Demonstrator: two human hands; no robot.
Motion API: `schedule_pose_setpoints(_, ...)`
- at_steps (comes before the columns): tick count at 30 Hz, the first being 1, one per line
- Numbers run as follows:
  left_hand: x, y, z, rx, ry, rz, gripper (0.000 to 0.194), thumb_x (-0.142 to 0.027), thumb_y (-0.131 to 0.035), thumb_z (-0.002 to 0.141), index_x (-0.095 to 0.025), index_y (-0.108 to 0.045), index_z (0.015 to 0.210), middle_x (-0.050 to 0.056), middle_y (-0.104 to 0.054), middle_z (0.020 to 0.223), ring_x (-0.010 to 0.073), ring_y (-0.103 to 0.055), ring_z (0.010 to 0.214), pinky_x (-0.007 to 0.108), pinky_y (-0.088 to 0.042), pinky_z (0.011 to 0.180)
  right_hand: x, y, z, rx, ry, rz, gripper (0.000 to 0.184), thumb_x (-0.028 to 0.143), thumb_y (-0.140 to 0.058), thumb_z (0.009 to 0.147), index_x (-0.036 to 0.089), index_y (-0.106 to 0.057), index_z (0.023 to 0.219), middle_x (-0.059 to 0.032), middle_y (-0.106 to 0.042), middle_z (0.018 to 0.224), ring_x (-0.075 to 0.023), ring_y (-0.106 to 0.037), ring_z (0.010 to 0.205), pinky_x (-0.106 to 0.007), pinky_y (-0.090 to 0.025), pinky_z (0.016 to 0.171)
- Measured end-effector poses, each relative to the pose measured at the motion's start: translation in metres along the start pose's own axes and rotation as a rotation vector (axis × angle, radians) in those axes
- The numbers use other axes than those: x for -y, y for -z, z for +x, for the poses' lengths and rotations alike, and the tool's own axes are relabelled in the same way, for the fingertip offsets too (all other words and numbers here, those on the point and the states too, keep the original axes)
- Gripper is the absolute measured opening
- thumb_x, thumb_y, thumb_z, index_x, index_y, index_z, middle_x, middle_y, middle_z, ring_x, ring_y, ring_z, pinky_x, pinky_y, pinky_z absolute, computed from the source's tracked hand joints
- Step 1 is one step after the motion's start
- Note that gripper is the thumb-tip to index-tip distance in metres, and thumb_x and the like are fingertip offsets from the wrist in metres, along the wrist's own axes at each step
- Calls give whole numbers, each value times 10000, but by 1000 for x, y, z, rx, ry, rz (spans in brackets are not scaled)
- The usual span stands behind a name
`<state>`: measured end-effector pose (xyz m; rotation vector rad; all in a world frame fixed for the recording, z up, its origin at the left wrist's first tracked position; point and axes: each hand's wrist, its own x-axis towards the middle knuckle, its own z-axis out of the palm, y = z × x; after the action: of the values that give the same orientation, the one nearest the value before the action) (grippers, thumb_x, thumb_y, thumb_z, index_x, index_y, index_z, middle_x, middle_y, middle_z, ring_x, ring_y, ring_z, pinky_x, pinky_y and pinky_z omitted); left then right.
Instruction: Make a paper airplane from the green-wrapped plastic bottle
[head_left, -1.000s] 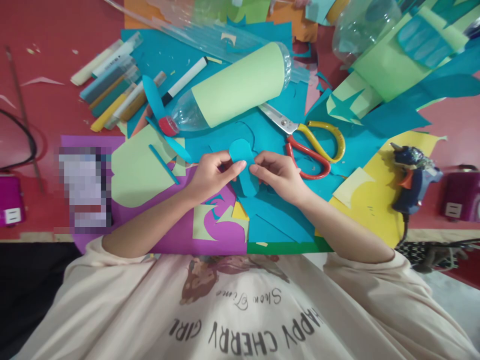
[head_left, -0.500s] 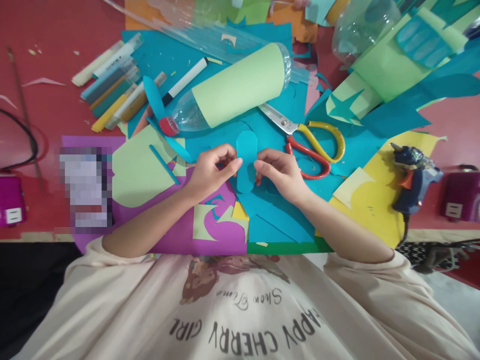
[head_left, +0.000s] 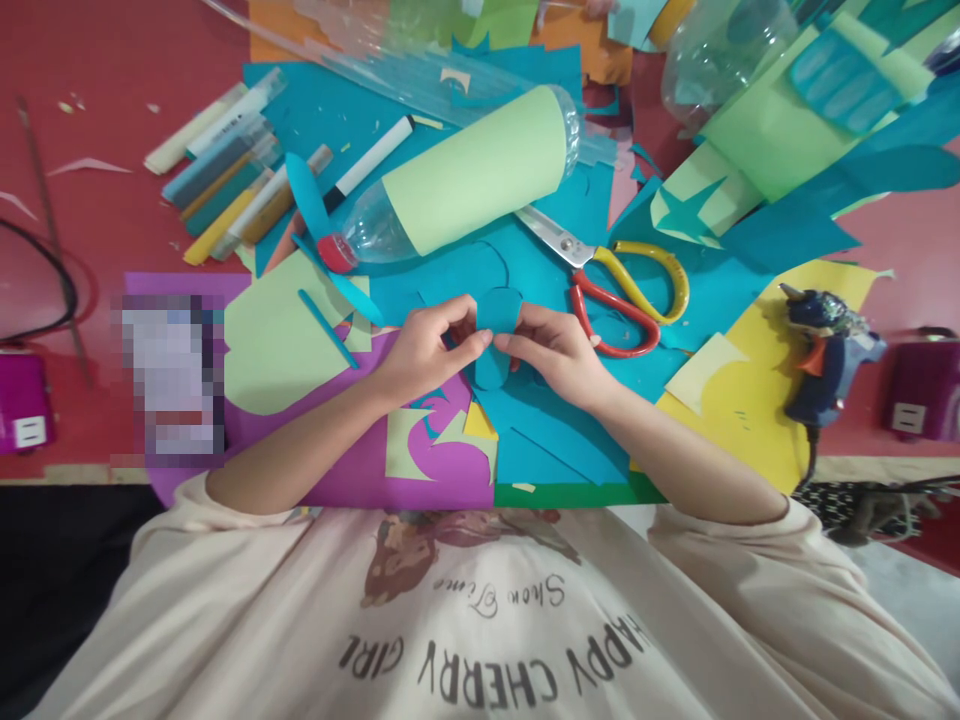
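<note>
Between my two hands is a blue paper strip [head_left: 496,312] with rounded ends, bent across its middle. My left hand [head_left: 439,347] pinches its left edge, thumb in front and fingers curled behind. On the other edge, my right hand [head_left: 559,350] grips it the same way, and the thumb tips almost meet. Just beyond lies a plastic bottle [head_left: 480,170] wrapped in pale green paper, with a red cap [head_left: 337,253] and blue paper blades by the cap. Scissors [head_left: 581,255] with yellow and red handles rest right of the strip.
Several markers [head_left: 225,180] lie at the upper left, near a blurred phone [head_left: 169,375]. At the right a blue glue gun [head_left: 825,360] rests on yellow paper [head_left: 757,400]. A second green-wrapped bottle [head_left: 787,130] lies at the upper right. Paper scraps [head_left: 442,440] surround my hands.
My thumbs have moved inward toward each other over the blue paper strip. The strip, flat before, now bends at its middle, its upper end tipping toward me.
</note>
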<state>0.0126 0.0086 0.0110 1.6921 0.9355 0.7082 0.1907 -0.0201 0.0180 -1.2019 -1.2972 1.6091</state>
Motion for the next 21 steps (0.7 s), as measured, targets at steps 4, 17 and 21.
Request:
schedule_pose_setpoints(4, -3, 0, 1, -37, 31, -1, 339, -382, -589, 853, -212, -384, 643, -59, -403, 578, 89, -393, 552, 231, -340, 520, 3, 2, 0, 22, -5, 0, 361, 438, -666, 830, 198, -482, 633, 40, -506, 558, -92, -514, 522, -230, -441, 502)
schedule_pose_setpoints(17, 4, -1, 0, -112, 26, -256, 351, -512, -654, 812, -251, -469, 957, -21, -595, 862, 85, -577, 653, 225, -494, 608, -2, 3, 3, -69, -26, 91, 386, 499, -710, 779, 201, -474, 709, 61, -535, 525, -76, -514, 432, -207, -431, 423)
schedule_pose_setpoints(21, 5, -1, -1, -121, 32, -200, 347, -500, -671, 797, -247, -485, 946, -11, -595, 916, 75, -586, 661, 221, -504, 616, -2, 3, 4, -81, -32, 84, 401, 522, -715, 762, 203, -477, 713, 68, -526, 511, -74, -508, 422, -208, -424, 414)
